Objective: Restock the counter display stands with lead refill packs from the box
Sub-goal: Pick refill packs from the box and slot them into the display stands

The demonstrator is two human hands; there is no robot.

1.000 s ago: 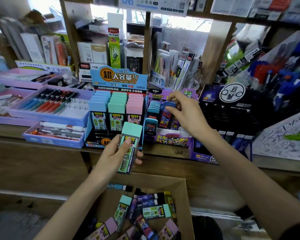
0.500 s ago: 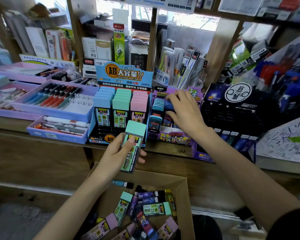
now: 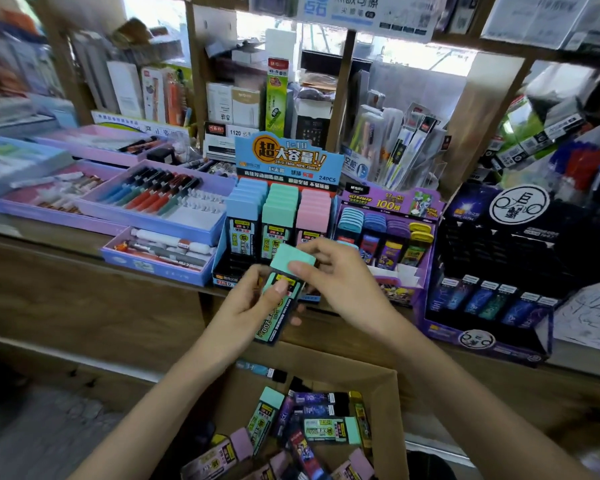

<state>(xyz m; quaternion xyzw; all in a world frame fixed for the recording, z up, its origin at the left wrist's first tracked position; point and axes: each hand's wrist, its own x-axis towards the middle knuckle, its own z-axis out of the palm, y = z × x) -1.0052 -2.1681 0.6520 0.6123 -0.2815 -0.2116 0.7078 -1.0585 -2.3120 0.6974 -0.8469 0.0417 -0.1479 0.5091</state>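
Since half a second ago the right hand (image 3: 340, 289) has left the purple display stand (image 3: 390, 206) and come across to the mint-capped lead refill pack (image 3: 291, 259), so both hands now meet on the one pack. The left hand (image 3: 246, 306) grips the dark labelled body, thumb across the front, holding it cap-up and tilted toward the shelves. The right hand's fingers pinch the mint cap, most likely to take the pack over. It hangs in the air just in front of the blue display stand (image 3: 288, 161), near that stand's mint row, and touches neither the stand nor the bench (image 3: 49, 247). Cap-up suits the stand, whose packs sit upright with caps showing in blue, mint and pink rows. Below, the box (image 3: 392, 386) holds more loose packs lying jumbled, so restocking looks far from finished.
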